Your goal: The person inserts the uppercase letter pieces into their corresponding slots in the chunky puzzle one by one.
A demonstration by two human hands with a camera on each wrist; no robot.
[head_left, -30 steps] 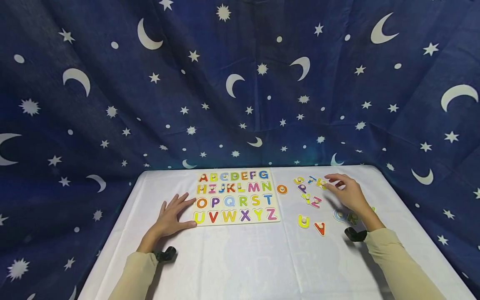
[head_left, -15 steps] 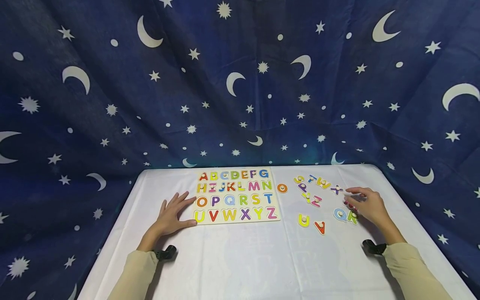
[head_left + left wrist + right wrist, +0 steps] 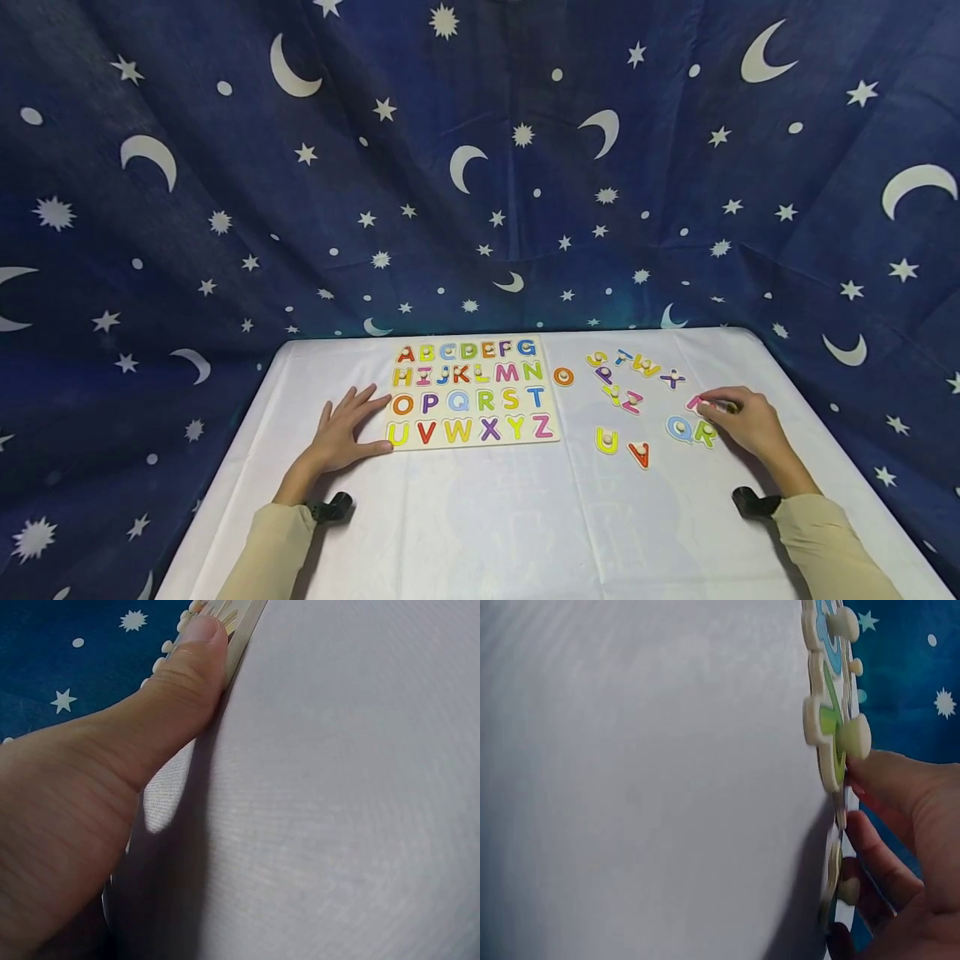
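The alphabet puzzle board lies on the white table, its upper rows holding knobbed letters. My left hand rests at the board's left edge with fingers spread; in the left wrist view the thumb presses the board's edge. At the right, my right hand pinches a pink letter piece, partly hidden by the fingers. Just below it lie a blue Q piece and a green R piece. The right wrist view shows the green R close to the thumb. Another greenish piece is mostly covered by the hand.
Loose knobbed letters lie between board and right hand: an orange O, a yellow W, a purple X, a pink Z, a yellow U, a red letter and several others. A starry blue curtain hangs behind.
My right hand has moved from beside the yellow W rightward and toward me, uncovering the purple X, and its thumb and index finger have closed on the pink letter. My left hand stays put.
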